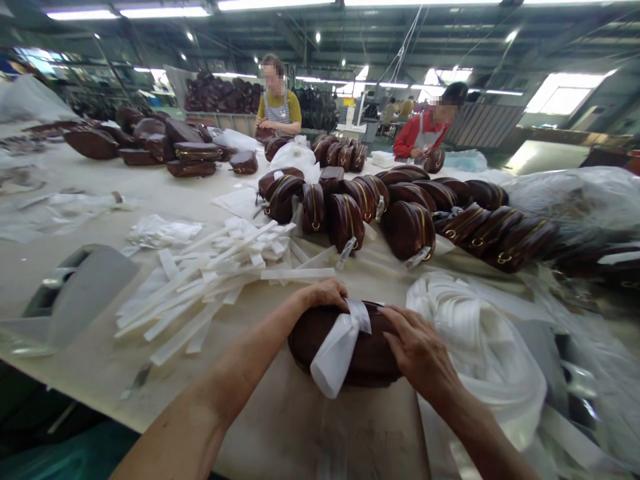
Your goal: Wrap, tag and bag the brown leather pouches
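A dark brown leather bag [370, 360] lies on the table in front of me. A white wrapping strip [334, 357] hangs across its near side, its upper end folded over near the bag's far edge. My left hand [323, 295] is closed on the far left edge, its fingers curled beside the strip and partly hidden. At the right end my right hand [415, 340] grips the same bag, thumb on the near face and fingers along the top. Loose white strips [215, 280] are piled to the left of the bag.
Several finished brown bags [345, 220] with gold zippers stand in rows beyond my hands. A roll of white material [475, 353] lies at right. Tape dispensers [75, 287] sit at both sides. Two co-workers, one in a yellow top [293, 107], one in red [407, 137], handle bags across the table.
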Demonstrator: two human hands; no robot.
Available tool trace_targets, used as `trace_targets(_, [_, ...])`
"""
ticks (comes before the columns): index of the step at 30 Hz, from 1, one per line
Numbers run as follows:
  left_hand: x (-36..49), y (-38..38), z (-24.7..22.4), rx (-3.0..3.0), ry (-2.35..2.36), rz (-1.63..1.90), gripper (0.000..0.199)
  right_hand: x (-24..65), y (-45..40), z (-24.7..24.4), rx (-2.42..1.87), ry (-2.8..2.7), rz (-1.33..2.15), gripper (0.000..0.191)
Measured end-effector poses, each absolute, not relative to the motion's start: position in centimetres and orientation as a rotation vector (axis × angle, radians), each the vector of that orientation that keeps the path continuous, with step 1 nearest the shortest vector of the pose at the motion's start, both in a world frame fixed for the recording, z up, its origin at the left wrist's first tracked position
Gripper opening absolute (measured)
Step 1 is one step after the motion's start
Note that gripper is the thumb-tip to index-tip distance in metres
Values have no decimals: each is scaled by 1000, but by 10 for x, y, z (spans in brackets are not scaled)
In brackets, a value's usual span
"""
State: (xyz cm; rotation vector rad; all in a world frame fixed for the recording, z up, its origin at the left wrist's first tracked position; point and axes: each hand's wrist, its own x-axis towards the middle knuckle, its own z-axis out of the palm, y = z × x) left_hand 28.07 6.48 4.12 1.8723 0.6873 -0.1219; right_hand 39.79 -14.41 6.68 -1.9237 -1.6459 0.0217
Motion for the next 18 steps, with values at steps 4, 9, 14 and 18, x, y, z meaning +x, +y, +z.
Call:
trace_targets(4, [281, 66, 39, 1891, 657, -128, 16, 405, -93, 58, -1909, -1736, 371, 41])
trace_targets(9, [281, 68, 37, 1930, 612, -144, 18, 403, -71, 53, -1823, -1639, 517, 27])
trace_targets(14, [285, 69, 34, 2061, 590, -117, 17, 392, -68, 51, -1837, -1634, 519, 28])
trace_targets(18, [286, 68, 38, 2212, 671, -94, 17, 385, -72, 46, -1861, -1645, 504, 25])
